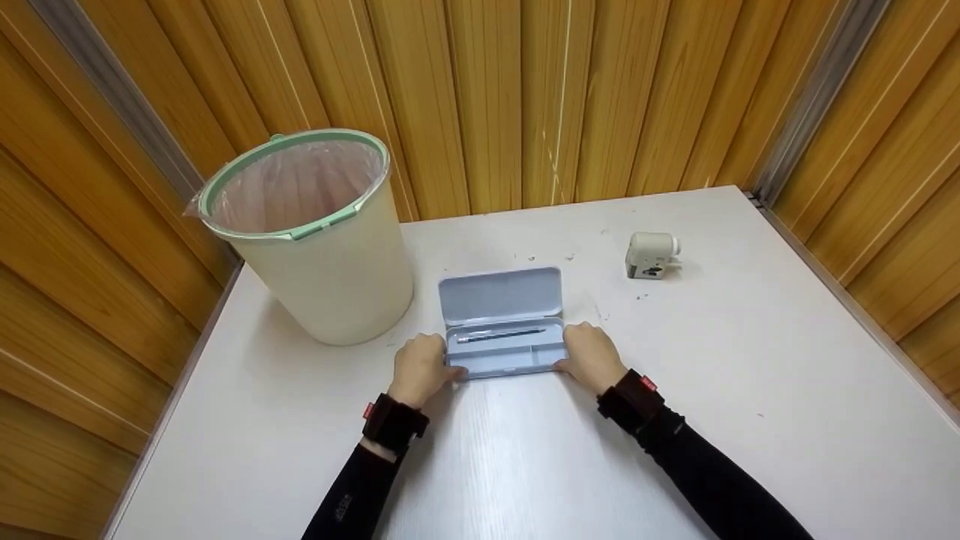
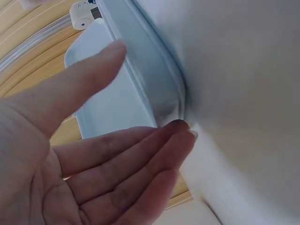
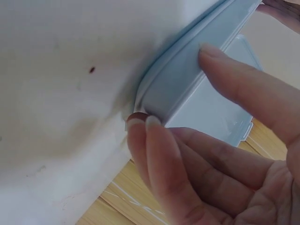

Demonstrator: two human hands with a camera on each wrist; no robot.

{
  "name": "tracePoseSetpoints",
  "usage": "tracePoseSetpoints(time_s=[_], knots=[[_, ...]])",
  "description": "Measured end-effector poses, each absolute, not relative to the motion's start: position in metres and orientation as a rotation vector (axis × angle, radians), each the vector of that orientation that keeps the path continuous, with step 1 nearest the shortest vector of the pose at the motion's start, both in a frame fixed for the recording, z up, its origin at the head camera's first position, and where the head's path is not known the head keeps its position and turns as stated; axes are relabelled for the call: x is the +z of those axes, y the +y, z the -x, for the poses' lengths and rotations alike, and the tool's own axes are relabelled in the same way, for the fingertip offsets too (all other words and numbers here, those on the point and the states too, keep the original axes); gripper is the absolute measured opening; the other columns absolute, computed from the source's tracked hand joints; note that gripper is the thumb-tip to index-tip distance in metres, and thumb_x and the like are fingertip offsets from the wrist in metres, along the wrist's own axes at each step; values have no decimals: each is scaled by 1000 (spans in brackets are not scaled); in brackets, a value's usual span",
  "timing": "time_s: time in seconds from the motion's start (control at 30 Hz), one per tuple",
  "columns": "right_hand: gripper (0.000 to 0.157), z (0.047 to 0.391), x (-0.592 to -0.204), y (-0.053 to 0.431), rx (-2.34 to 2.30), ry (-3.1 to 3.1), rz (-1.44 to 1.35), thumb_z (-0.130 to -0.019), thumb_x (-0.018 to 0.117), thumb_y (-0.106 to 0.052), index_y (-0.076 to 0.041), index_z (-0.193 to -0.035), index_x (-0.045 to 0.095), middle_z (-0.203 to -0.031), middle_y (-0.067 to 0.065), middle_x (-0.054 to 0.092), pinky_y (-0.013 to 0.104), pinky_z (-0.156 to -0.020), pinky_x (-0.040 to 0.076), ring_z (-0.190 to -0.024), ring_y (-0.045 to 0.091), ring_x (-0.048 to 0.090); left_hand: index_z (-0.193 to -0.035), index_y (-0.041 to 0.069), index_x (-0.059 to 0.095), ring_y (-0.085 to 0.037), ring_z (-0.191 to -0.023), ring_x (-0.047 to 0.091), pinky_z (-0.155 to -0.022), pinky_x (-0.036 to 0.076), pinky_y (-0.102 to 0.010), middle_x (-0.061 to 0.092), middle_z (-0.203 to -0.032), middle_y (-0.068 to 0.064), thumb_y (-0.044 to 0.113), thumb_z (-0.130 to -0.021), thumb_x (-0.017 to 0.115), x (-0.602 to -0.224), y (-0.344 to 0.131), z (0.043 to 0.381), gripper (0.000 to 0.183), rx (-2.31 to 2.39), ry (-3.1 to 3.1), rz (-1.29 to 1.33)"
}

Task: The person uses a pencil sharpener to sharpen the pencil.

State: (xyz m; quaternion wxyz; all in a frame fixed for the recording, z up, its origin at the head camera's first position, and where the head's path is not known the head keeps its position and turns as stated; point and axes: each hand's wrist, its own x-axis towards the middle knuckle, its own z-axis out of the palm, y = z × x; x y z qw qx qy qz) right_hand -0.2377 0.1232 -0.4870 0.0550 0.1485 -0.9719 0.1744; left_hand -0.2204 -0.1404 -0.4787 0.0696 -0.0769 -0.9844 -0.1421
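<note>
A light blue pencil case [image 1: 491, 366] lies on the table with its lid [image 1: 501, 296] raised at the back. Inside, a dark pencil [image 1: 501, 335] rests lengthwise in the rear compartment. Gripping the left end of the case is my left hand [image 1: 421, 367], thumb against the front wall and fingertips [image 2: 180, 136] at the corner. My right hand [image 1: 592, 356] grips the opposite end, its thumb likewise on the front wall and its fingertips [image 3: 152, 129] by the corner.
A tall cream bin [image 1: 337, 277] with a green rim and clear liner stands at back left. At back right sits a small beige box-shaped device [image 1: 649, 253] with a white knob. Wood-patterned walls [image 1: 480, 105] border the white table [image 1: 750, 360].
</note>
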Motion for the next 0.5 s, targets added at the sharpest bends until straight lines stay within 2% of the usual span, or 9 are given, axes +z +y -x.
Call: tracePoseSetpoints(time_s=[0.13,0.27,0.4,0.5], knots=[[39,238,-487,123,529,-2966,-438,-68,87,-16,10,-83,63,-78,23,67,49,-66,54,-73,39,67,-75,5,68,-21,-58,62,-50,50,-37,68,-68,-8,33,-71,87,-475,-137,225,34,-316,-2876,222],[37,238,-487,123,524,-2979,-430,-69,86,-16,10,-83,63,-79,23,67,49,-66,54,-73,38,66,-88,7,75,-27,-73,71,-59,56,-40,75,-81,-8,21,-75,85,-473,-131,235,22,-318,-2786,330],[37,237,-486,123,523,-2976,-429,-69,86,-16,10,-83,63,-79,23,67,49,-67,54,-74,39,66,-93,8,77,-26,-81,73,-69,58,-40,76,-89,-7,15,-76,83,-472,-123,250,20,-335,-2781,480],[37,237,-487,123,530,-2970,-435,-69,86,-15,10,-83,63,-79,23,67,49,-67,54,-74,39,67,-90,9,78,-24,-78,72,-69,58,-38,76,-87,-6,16,-75,83,-474,-119,259,17,-321,-2820,543]])
